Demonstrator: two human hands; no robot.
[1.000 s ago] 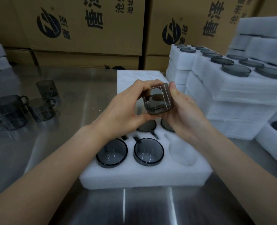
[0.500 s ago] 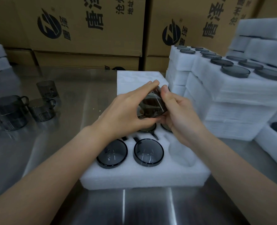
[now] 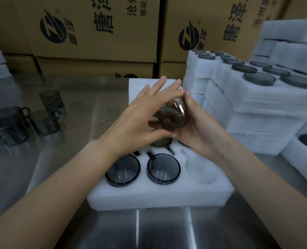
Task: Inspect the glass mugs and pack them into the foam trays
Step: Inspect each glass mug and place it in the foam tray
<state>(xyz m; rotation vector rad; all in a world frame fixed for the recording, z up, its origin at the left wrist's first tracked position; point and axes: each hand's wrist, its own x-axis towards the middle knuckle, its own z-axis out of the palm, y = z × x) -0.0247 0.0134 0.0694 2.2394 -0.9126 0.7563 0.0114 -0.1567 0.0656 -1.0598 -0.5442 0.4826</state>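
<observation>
Above the open foam tray, the right grip cradles a smoky glass mug from below, fingers curled under it and thumb up its far side. The left grip lies over the mug w/ fingers straight and spread, resting on the glass, not closed round it. The mug is tipped on its side, clear of the tray, so this reads as the inspect step; packing this one isn't done yet. In the tray: 2 mugs seated in the front row, 1 more partly seen behind them, and 1 empty pocket front right, likely where this mug goes. The hands hide the other pockets. At left on the desk, 3 loose mugs wait, poss. a 4th overlapped at the frame edge. At right, stacks of filled trays; 2 printed cartons behind. The job looks well along: one tray part-filled, a few mugs left.
</observation>
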